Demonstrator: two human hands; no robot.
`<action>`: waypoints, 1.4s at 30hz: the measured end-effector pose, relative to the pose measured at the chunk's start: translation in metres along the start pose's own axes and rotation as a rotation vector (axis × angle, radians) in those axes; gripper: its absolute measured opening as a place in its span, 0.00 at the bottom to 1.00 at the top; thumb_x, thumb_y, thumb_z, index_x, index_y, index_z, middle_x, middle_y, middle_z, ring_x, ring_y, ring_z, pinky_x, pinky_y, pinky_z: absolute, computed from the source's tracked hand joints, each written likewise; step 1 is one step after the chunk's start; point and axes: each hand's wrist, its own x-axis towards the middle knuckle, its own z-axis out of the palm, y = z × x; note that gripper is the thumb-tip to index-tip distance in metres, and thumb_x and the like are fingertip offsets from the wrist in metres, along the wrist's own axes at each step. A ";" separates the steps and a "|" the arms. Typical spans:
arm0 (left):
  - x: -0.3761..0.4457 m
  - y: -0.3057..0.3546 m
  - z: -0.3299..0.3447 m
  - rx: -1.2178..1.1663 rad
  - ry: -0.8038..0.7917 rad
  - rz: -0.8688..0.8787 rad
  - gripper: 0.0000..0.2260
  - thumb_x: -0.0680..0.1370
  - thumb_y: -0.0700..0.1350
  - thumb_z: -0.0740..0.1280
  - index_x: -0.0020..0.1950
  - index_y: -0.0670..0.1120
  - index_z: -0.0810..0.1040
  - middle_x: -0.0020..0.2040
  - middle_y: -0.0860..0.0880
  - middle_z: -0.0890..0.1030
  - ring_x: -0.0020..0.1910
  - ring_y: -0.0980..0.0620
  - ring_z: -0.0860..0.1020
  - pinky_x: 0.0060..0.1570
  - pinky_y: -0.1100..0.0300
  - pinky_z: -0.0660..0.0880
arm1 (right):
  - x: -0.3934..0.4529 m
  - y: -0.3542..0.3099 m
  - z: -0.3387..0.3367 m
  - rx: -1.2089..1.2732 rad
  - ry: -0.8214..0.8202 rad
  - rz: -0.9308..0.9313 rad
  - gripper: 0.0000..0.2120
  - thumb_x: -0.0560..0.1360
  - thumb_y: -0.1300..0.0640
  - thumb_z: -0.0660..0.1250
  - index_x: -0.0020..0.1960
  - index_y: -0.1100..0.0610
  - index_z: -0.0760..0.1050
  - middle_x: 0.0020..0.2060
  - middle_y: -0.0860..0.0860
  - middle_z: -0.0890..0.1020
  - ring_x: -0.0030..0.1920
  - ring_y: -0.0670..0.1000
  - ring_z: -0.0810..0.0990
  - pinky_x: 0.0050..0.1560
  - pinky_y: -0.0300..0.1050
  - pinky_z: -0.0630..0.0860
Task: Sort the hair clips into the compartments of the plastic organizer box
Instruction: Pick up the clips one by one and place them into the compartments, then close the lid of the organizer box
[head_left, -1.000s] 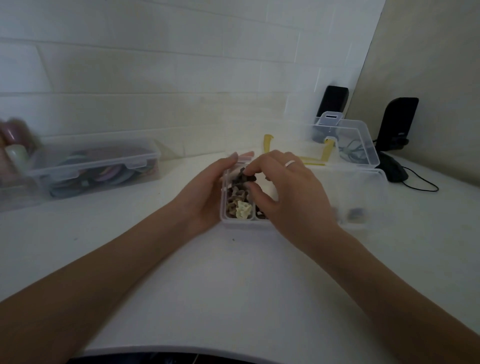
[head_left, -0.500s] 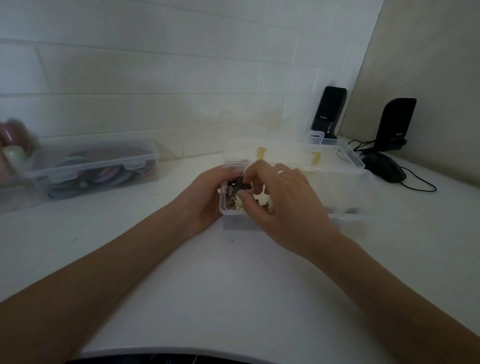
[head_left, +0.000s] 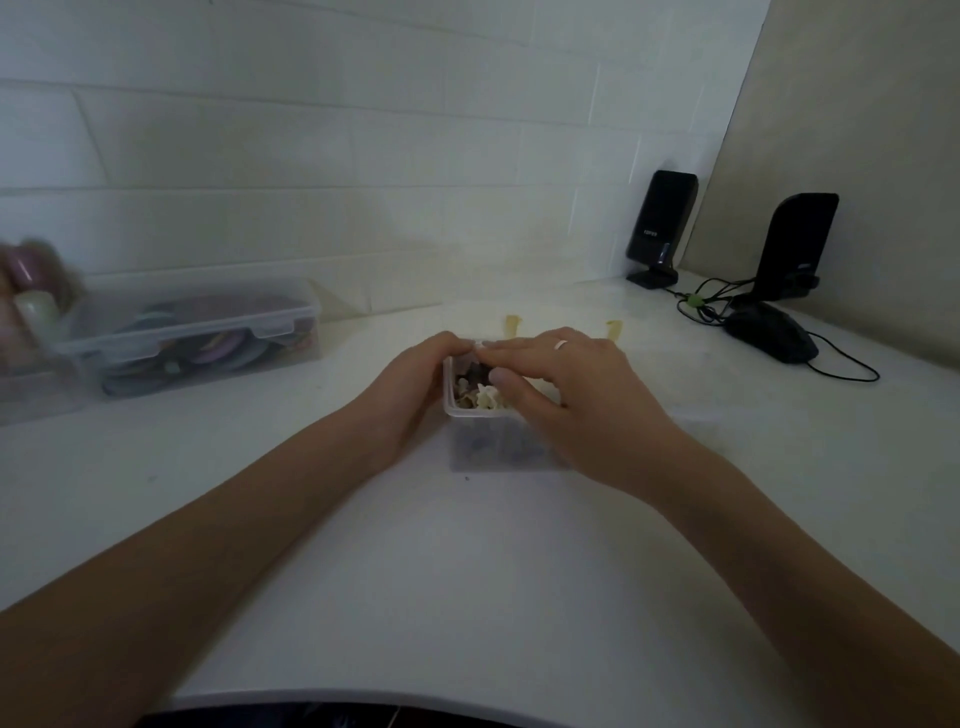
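organizer box (head_left: 501, 447) set mid-table (head_left: 467, 571) | hair clips (head_left: 478, 392) held in its left compartment | left hand (head_left: 410, 395) placed against box's left side, right hand (head_left: 566, 395) laid over top | lidded box (head_left: 192, 332) at far left | speakers (head_left: 658, 228) and mouse (head_left: 771, 338) at far right

Left hand (head_left: 410, 384) curled, gripping; right hand (head_left: 576, 395) lies flat, fingers extended leftward, both forearms reaching forward.

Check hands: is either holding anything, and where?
Left hand grips the organizer box by its left end wall. Right hand lies flat over the top; whether it holds anything cannot be told.
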 end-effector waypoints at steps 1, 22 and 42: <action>-0.001 0.000 0.001 0.007 -0.004 0.007 0.16 0.77 0.44 0.58 0.56 0.37 0.78 0.48 0.41 0.80 0.45 0.47 0.78 0.50 0.56 0.73 | 0.000 0.000 0.000 0.012 0.011 0.011 0.16 0.77 0.47 0.55 0.60 0.44 0.77 0.59 0.41 0.79 0.58 0.48 0.75 0.61 0.54 0.68; 0.002 0.004 -0.003 -0.136 0.015 0.084 0.21 0.75 0.47 0.65 0.67 0.45 0.71 0.62 0.43 0.78 0.57 0.45 0.79 0.57 0.53 0.75 | -0.002 0.098 -0.050 0.000 0.238 0.820 0.21 0.79 0.47 0.51 0.65 0.57 0.67 0.61 0.62 0.75 0.58 0.62 0.73 0.55 0.52 0.68; 0.005 0.017 -0.041 -0.394 -0.162 0.112 0.15 0.54 0.44 0.78 0.36 0.46 0.77 0.50 0.46 0.77 0.46 0.48 0.76 0.44 0.59 0.75 | 0.002 0.083 -0.035 1.186 0.843 0.994 0.13 0.75 0.52 0.57 0.40 0.56 0.76 0.40 0.50 0.83 0.44 0.51 0.81 0.56 0.50 0.77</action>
